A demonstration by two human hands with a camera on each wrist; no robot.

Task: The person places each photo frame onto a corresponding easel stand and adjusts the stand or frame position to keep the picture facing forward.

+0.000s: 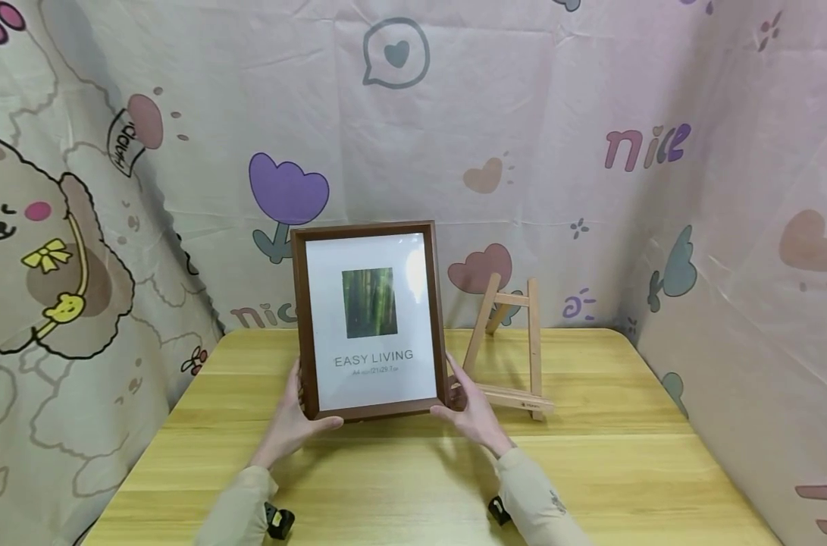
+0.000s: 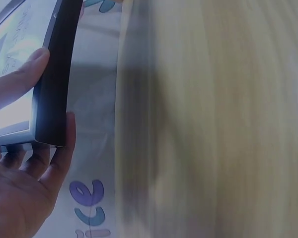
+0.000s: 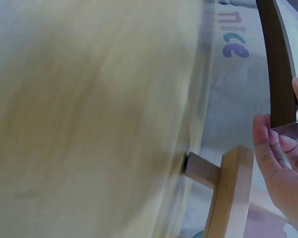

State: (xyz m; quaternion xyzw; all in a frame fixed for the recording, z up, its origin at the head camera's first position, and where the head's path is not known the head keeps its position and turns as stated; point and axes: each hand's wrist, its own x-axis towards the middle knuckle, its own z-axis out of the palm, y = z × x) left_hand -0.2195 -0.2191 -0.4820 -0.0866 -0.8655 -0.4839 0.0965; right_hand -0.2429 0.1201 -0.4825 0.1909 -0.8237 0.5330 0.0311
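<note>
Both hands grasp the dark brown picture frame (image 1: pixel 436 318), one at each lower corner: the left hand (image 1: pixel 297 417) and the right hand (image 1: pixel 473 413) each lay a thumb along the front, with fingers bent round the side and underside. The frame stands roughly upright at the centre of the head view, leaning slightly anticlockwise. Good handling here means sharing the weight evenly between the two corners, moving both wrists together so the bottom rail levels out, and keeping the thumbs on the moulding rather than the glossy pane, which would likely smudge. The right knuckles need care, being near the small wooden tabletop easel (image 1: pixel 534 334) right of centre. The right wrist view crops that hand, so how firmly its fingertips bear on the corner is hard to judge.

The moulding is deep, square-edged and smooth. Behind the glare at upper right lies a white insert (image 1: pixel 413 303) with a small green forest print (image 1: pixel 370 303) and "EASY LIVING" lettering. The easel is pale, slim-legged timber with a flat ledge; the tabletop (image 1: pixel 590 470) shows yellowish, streaky wood grain, and the cartoon-printed cloth backdrop (image 1: pixel 454 114) hangs softly creased.
</note>
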